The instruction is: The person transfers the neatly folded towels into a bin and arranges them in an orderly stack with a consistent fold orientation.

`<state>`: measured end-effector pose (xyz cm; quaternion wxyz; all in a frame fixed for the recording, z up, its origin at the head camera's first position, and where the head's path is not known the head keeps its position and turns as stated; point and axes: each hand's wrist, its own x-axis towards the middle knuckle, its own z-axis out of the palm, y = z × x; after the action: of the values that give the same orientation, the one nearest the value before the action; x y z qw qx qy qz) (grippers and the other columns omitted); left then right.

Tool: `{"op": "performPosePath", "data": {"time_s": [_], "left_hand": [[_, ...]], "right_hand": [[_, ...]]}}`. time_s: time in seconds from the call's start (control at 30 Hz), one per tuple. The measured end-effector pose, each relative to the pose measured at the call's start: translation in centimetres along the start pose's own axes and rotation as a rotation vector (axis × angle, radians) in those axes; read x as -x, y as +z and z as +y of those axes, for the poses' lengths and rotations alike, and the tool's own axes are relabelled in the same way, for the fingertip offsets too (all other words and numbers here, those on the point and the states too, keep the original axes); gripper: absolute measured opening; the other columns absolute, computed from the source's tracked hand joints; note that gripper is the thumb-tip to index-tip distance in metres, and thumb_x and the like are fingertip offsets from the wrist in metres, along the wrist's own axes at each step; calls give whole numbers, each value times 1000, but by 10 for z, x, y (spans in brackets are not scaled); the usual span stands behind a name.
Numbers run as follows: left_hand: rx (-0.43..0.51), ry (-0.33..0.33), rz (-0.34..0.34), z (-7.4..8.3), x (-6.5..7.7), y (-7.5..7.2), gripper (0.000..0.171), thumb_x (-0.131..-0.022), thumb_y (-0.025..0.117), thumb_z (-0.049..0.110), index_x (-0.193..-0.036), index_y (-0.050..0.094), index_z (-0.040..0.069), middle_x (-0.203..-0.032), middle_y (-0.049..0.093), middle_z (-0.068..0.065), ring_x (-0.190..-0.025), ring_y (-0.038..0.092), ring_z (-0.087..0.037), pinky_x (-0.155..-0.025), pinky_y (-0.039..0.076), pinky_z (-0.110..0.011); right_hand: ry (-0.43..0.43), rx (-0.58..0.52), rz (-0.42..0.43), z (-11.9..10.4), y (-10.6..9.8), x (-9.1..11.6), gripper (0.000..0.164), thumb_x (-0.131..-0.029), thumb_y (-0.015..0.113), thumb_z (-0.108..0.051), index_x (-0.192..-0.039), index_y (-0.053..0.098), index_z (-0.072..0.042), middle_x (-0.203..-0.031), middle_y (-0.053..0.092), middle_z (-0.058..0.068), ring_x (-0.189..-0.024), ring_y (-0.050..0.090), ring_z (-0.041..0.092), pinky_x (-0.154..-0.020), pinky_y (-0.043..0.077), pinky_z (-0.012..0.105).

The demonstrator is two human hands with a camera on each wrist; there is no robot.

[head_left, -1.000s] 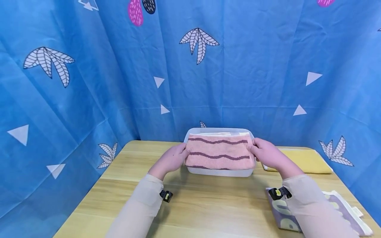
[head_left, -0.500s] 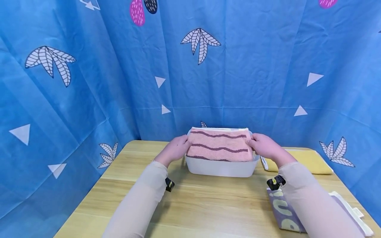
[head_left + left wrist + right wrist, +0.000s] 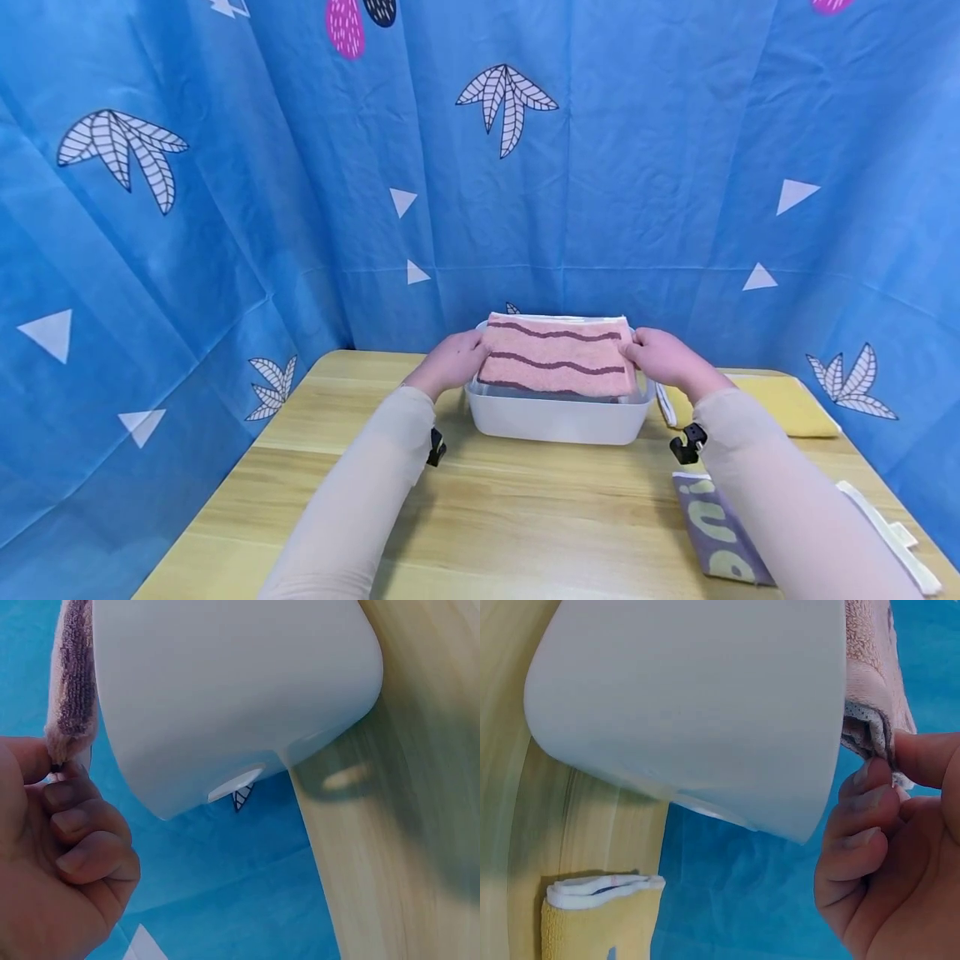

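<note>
A folded pink towel (image 3: 555,357) with dark wavy stripes is held by both hands over the white plastic bin (image 3: 558,419). My left hand (image 3: 456,360) pinches its left edge between thumb and fingers, as the left wrist view shows with the towel's edge (image 3: 75,690) above the rim. On the other side my right hand (image 3: 663,354) pinches the right edge; layered folds of the towel (image 3: 868,675) show in the right wrist view. The towel tilts, its far edge higher than the near one. Part of the bin's inside shows below the near edge.
To the right of the bin lies a folded yellow towel (image 3: 787,406). Nearer, a folded purple towel (image 3: 720,533) is partly covered by the right forearm. All stand on a wooden table (image 3: 525,517), with a blue patterned curtain (image 3: 637,167) behind and at both sides.
The pink towel has moved up and away from me, held in both hands, and its near edge has risen off the bin's front. More of the bin's front wall now shows.
</note>
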<state>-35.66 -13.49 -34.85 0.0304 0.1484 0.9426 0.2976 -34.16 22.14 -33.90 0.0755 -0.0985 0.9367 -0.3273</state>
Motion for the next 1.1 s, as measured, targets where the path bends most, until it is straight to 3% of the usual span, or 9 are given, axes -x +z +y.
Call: {"op": "performPosePath", "data": {"time_s": [0.23,0.4,0.77,1.1], "left_hand": [[-9,-61,-2,3,-10,3,37,-109,36,39,-126,59,16,-118,63,-4,-107,56,-24,-97,46,-48],[-33,-70,6,2,-20,7,41,-109,36,39,-133,58,15,-121,63,-5,-106,57,-26,-96,46,-49],[-43,-139,-12,2,-32,15,48,-109,34,44,-148,49,20,-140,58,-6,-120,54,-28,-104,42,-55],[-102,-146,10,2,-34,21,46,-109,32,42,-142,53,17,-131,62,-6,-114,56,-27,-103,42,-53]], "right_hand": [[8,51,17,-1,-2,-8,30,-109,41,-27,-95,52,-3,-82,48,11,-76,47,25,-67,39,38],[13,81,8,-2,-4,-14,29,-108,43,-26,-90,49,-4,-80,46,10,-74,46,25,-68,40,39],[51,106,2,9,-1,-29,29,-107,44,-26,-95,52,-1,-82,47,11,-80,49,29,-74,41,42],[70,115,-2,14,5,-32,30,-108,42,-28,-91,52,-4,-77,43,9,-76,49,27,-73,41,42]]}}
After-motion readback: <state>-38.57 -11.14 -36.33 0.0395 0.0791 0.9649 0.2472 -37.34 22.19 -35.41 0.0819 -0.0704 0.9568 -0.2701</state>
